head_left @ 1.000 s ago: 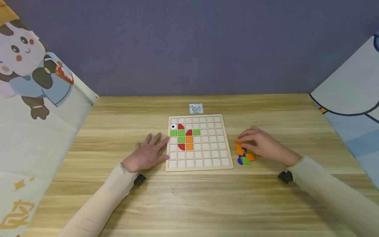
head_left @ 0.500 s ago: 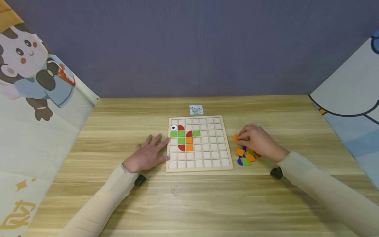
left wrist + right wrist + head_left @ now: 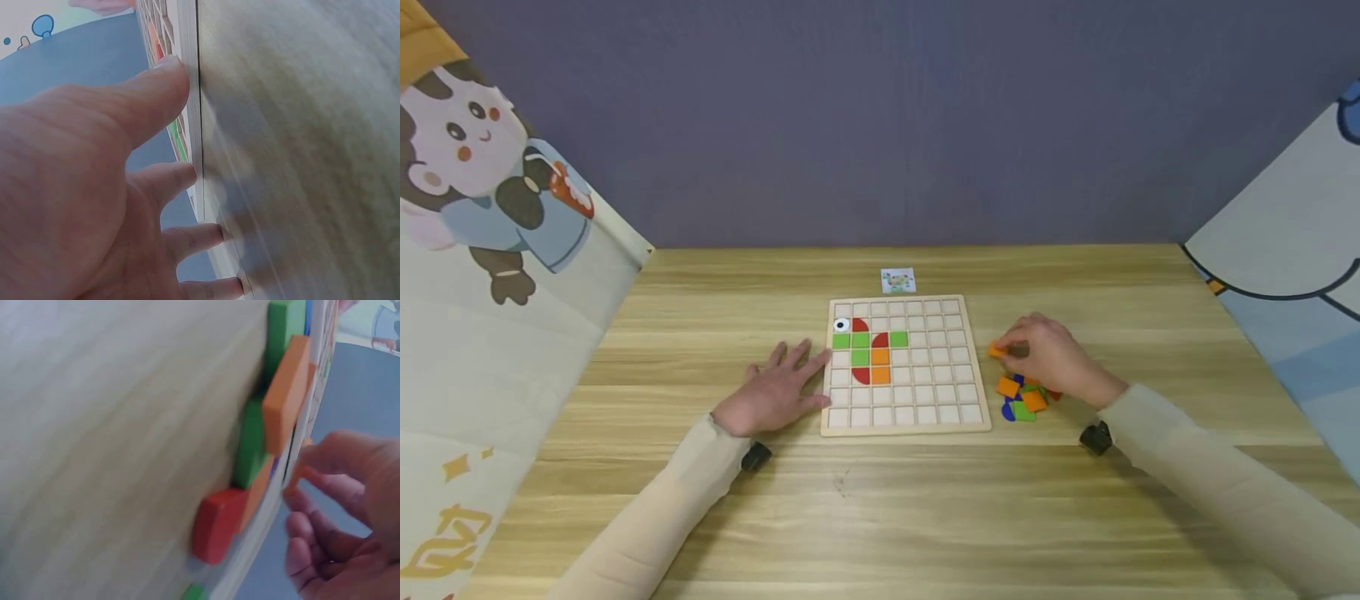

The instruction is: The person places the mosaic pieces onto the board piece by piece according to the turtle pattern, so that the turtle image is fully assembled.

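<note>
A wooden grid board (image 3: 925,419) lies mid-table with green, red and orange tiles and a round white eye tile (image 3: 841,325) set in its left columns. My left hand (image 3: 771,396) rests spread beside it, thumb and index finger touching its left edge, as the left wrist view also shows. Right of the board, my right hand (image 3: 1048,354) pinches an orange tile (image 3: 997,350) between thumb and fingers. Just below that hand lies a loose pile of tiles, with an orange tile (image 3: 1033,402), a green tile (image 3: 1023,412) and a blue tile (image 3: 1008,411). A red tile (image 3: 215,525) shows in the right wrist view.
A small picture card (image 3: 898,280) lies behind the board's top edge. A dark grey panel (image 3: 910,125) stands along the back of the wooden table (image 3: 880,525). Walls with cartoon prints flank the table on both sides.
My right hand has picked an orange tile from the pile and moved a little up and left with it. My left hand stays at the board's edge.
</note>
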`<action>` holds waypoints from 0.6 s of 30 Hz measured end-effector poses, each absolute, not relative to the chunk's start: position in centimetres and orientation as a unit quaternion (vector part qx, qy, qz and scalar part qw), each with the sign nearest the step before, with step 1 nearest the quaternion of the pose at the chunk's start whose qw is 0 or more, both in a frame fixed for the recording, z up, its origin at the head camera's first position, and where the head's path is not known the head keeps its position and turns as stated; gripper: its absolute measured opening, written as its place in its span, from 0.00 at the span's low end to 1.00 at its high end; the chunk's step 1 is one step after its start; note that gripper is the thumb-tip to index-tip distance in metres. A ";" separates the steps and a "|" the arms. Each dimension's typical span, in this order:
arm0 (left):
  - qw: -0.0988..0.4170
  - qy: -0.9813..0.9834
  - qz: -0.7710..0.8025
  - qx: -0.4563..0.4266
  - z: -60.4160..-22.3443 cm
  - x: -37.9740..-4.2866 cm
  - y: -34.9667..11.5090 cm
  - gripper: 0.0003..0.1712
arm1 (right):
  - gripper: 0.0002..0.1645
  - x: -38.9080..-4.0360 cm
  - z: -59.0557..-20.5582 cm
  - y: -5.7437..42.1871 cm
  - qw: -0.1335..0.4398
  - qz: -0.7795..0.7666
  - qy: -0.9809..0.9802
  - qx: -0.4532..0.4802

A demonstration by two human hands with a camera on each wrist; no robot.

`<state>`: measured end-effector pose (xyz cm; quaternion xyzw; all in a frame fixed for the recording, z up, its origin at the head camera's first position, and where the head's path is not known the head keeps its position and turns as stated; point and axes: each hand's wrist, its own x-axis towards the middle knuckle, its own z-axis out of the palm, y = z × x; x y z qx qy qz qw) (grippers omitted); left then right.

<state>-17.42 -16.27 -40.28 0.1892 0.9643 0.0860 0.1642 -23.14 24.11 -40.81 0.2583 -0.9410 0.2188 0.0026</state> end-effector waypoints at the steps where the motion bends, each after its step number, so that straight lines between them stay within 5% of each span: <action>1: 0.164 0.964 0.086 0.190 -40.3 -17.4 -16.3 0.42 | 0.11 -23.1 -40.8 23.9 0.009 0.229 -0.936 0.267; 8: 0.158 0.966 0.084 0.189 -40.1 -17.2 -16.3 0.42 | 0.12 -22.7 -39.9 20.7 0.072 0.274 -0.888 0.362; 18: 0.156 0.966 0.081 0.188 -40.3 -17.1 -16.2 0.42 | 0.07 -23.5 -40.0 15.4 0.055 0.274 -0.858 0.430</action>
